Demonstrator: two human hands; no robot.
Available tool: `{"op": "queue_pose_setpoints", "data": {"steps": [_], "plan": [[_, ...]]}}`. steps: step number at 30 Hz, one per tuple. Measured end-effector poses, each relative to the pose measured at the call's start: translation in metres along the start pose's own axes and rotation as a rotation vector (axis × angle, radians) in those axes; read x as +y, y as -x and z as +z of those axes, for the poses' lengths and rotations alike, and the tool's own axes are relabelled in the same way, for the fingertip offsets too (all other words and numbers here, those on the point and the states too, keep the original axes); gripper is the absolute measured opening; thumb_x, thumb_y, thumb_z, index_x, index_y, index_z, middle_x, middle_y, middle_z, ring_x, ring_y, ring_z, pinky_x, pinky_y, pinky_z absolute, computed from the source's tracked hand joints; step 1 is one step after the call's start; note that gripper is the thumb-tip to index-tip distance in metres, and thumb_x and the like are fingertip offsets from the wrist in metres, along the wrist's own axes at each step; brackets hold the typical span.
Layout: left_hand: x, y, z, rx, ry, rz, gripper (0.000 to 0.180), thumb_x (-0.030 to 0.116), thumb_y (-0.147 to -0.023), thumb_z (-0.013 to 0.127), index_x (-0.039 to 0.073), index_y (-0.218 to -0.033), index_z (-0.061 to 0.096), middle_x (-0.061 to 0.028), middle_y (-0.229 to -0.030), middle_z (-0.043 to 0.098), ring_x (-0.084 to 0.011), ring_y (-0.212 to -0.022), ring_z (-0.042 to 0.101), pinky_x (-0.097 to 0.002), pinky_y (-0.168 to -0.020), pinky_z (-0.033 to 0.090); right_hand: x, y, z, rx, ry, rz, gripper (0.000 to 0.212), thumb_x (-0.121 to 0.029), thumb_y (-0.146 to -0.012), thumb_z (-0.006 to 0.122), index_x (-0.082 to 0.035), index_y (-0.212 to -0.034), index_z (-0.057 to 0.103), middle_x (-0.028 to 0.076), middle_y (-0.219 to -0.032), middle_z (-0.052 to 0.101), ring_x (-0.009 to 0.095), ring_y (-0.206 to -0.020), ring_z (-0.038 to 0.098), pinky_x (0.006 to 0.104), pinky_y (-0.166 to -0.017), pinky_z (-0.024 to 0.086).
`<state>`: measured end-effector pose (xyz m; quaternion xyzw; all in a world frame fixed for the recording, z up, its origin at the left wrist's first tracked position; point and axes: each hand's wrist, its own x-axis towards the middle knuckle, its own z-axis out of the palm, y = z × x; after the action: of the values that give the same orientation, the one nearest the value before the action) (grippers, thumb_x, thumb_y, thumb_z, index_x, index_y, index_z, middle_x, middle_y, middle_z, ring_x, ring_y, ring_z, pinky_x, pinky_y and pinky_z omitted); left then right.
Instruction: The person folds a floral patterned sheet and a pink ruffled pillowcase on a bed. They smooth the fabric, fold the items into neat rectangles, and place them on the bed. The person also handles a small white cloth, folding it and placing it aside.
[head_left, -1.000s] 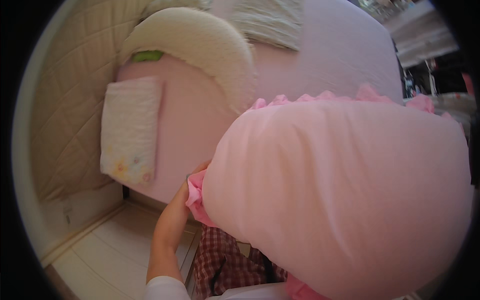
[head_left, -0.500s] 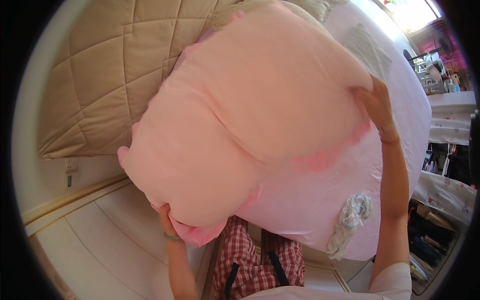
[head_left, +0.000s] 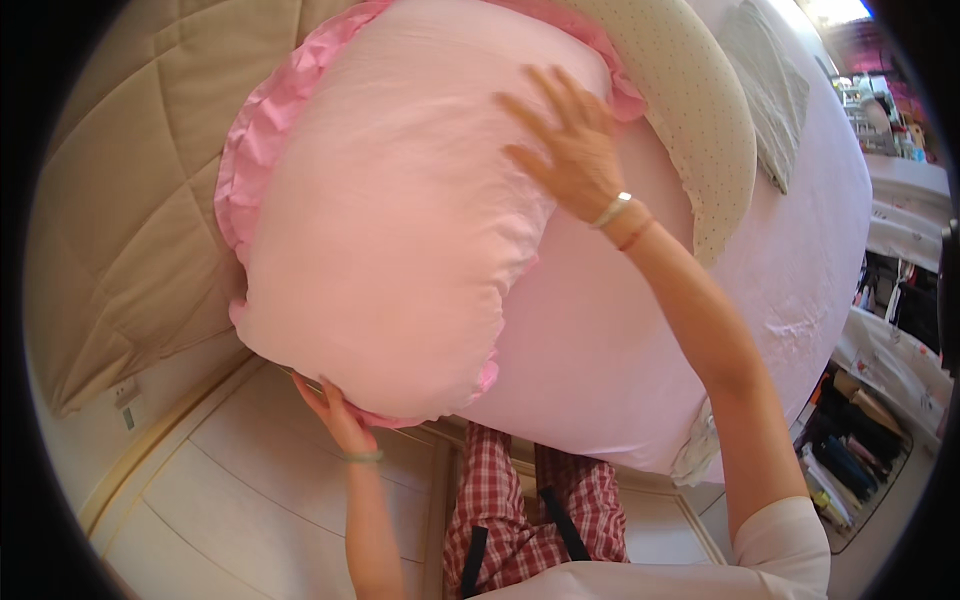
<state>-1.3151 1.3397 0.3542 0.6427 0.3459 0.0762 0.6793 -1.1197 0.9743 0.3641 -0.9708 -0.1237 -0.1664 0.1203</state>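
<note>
- We see one pink ruffle-edged pillow (head_left: 390, 230) lying on the left part of a bed (head_left: 610, 340), beside a beige quilted panel (head_left: 130, 170); its near end reaches the bed's front edge and its far end is cut off by the frame.
- Our right hand (head_left: 570, 140), blurred, spreads its fingers over the pillow's right side, holding nothing; we cannot tell whether the palm touches the fabric.
- Our left hand (head_left: 340, 415) meets the pillow's near left corner from below, fingers against the edge; whether it grips the fabric, we cannot tell.
- To settle the pillow well, we judge, the left hand should steady that corner while the right smooths with a flat palm, outward from the middle, leaving the frill free rather than folded under.
- Light, even pressure seems best; a hard push could drive the soft filling to one side.
- We count one crescent-shaped dotted cushion (head_left: 705, 120) to the pillow's right, one flat grey cloth piece (head_left: 765, 90) beyond it, and one crumpled white cloth (head_left: 697, 445) at the bed's front right.
- On our wrists we count three bands: one greenish band (head_left: 362, 456) on the left, one pale band (head_left: 612, 210) and one thin reddish band (head_left: 634, 236) on the right.
</note>
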Motion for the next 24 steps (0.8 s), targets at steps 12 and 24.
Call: {"op": "queue_pose_setpoints", "data": {"steps": [12,24], "plan": [[-0.079,-0.04,-0.064,0.041,-0.073,-0.259,0.062,0.049,-0.092,0.053,0.015,-0.14,0.034,-0.0092,-0.135,0.044,-0.0261,-0.115,0.052,-0.0393,-0.089,0.049,0.098,0.131,0.05,-0.089,-0.261,0.245,0.057,-0.034,-0.092,0.053,-0.021,-0.145,0.035,0.003,-0.153,0.029,0.021,-0.143,0.022,0.0486,-0.115,0.014],[-0.218,0.159,0.119,-1.187,-0.877,0.533,0.019,0.008,-0.092,0.054,0.004,-0.108,0.063,-0.0154,-0.11,0.059,-0.0307,-0.104,0.054,-0.0406,-0.093,0.041,-0.134,0.563,0.051,-0.758,-1.012,-0.278,0.04,-0.032,-0.088,0.055,-0.014,-0.124,0.055,0.009,-0.139,0.046,0.029,-0.132,0.039,0.0493,-0.114,0.022]]}}
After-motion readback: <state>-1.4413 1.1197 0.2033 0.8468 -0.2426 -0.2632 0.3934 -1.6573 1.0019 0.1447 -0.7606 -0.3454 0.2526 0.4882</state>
